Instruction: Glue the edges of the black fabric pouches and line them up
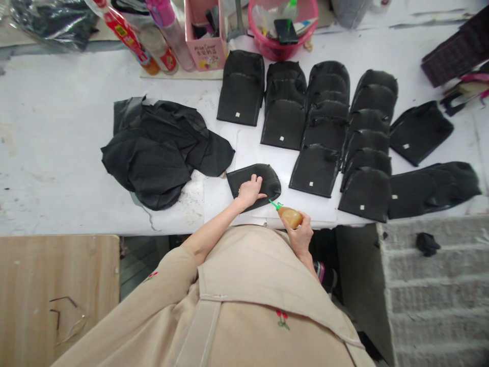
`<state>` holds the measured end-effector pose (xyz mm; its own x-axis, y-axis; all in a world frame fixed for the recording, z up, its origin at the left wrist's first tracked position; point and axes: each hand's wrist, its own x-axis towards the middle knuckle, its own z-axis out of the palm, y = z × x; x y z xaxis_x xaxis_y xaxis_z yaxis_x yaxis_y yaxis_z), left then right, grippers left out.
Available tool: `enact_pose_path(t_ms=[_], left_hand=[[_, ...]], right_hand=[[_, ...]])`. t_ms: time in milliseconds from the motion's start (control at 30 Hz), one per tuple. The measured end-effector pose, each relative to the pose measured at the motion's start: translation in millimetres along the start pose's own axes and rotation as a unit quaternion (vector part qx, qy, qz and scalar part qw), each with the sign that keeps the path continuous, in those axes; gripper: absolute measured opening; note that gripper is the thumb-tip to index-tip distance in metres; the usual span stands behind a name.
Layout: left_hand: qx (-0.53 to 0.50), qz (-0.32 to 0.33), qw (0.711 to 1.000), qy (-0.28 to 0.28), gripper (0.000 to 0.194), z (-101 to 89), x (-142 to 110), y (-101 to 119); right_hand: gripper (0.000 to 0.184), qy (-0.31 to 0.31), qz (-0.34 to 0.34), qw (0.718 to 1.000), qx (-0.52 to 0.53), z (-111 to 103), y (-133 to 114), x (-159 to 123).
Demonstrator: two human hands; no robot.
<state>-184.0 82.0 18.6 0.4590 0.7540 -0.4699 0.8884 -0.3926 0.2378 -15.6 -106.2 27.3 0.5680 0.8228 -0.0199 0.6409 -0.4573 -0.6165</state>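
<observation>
My left hand (249, 192) presses down on a black fabric piece (272, 179) with one rounded end, lying near the table's front edge. Its fingers and thumb are spread apart, with nothing gripped. In my right hand (301, 237) is a squeeze bottle (291, 217) of amber liquid, tilted to the left. The bottle's green nozzle points at the lower right edge of the black piece; whether it touches is too small to tell. Left of this piece lies a heap of loose black fabric (160, 148).
Overlapping rows of black pieces (315, 171) with small white tags cover the table's right side. A pink basin (263, 46), a pink box (206, 53) and bottles (126, 33) stand at the back. Glasses (71, 321) lie on a wooden board (30, 265) at lower left.
</observation>
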Motion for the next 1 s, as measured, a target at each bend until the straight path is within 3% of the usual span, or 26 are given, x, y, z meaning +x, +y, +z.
enact_pose_path(t_ms=[200, 1000], left_hand=[[-0.007, -0.001, 1.0, 0.002, 0.063, 1.8, 0.9, -1.1], [-0.012, -0.002, 1.0, 0.009, 0.062, 4.4, 2.9, -1.9]], right_hand=[[0.07, 0.005, -0.003, 1.0, -0.008, -2.3, -1.9, 0.7], [0.074, -0.079, -0.035, 0.996, 0.007, 11.8, -18.5, -7.9]])
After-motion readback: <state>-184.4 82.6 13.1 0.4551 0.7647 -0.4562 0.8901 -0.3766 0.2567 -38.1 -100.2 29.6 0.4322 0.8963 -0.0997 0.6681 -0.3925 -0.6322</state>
